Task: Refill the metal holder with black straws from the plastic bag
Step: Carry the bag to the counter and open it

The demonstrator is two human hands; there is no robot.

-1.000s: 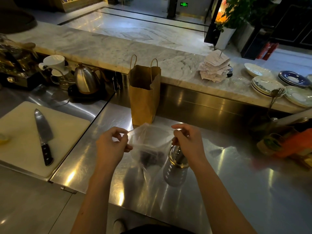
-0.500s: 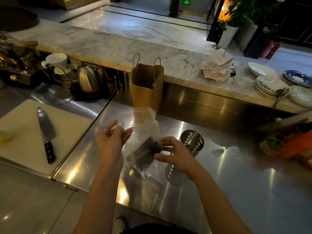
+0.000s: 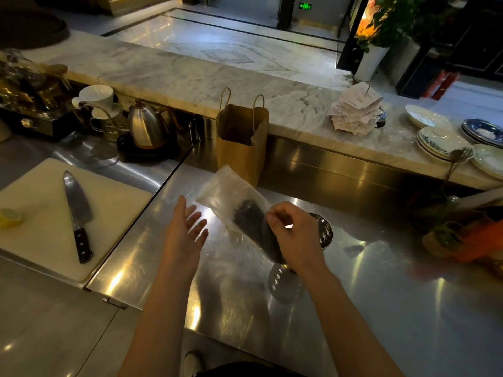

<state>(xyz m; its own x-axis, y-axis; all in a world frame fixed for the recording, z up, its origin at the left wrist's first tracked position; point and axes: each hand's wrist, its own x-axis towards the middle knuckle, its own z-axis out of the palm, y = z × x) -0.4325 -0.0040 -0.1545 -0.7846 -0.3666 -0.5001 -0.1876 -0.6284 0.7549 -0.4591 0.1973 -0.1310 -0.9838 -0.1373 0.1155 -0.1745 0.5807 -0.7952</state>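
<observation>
A clear plastic bag (image 3: 223, 194) with a bundle of black straws (image 3: 253, 224) inside is held tilted, its open end up and to the left. My right hand (image 3: 294, 235) grips the bag around the straws. Behind and under that hand stands the perforated metal holder (image 3: 325, 235) on the steel counter; most of it is hidden by my hand. My left hand (image 3: 187, 227) is open, palm up, just left of the bag and not touching it.
A brown paper bag (image 3: 242, 142) stands behind the plastic bag. At left a white cutting board (image 3: 109, 202) carries a knife (image 3: 76, 210). A kettle (image 3: 147, 129) sits at the back left. Stacked plates (image 3: 441, 142) and receipts (image 3: 356, 110) lie on the marble ledge.
My left hand has let go of the bag and opened. My right hand has taken hold of the bag around the straws and tilted it over the holder.
</observation>
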